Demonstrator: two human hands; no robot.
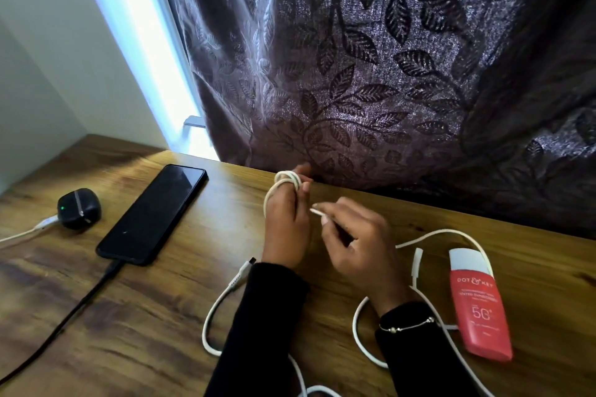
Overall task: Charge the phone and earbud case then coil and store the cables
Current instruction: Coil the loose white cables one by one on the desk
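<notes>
Several loops of white cable [288, 178] sit round my left hand [285, 229] fingers; my right hand [356, 237] pinches the strand. Slack tension could let loops slip off, or snag the red tube [477, 303].

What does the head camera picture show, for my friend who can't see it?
A person's left hand has a white cable looped round its fingers, while the right hand pinches the cable to wind it. On the wooden table a black phone and a dark earbud case lie plugged in.
</notes>
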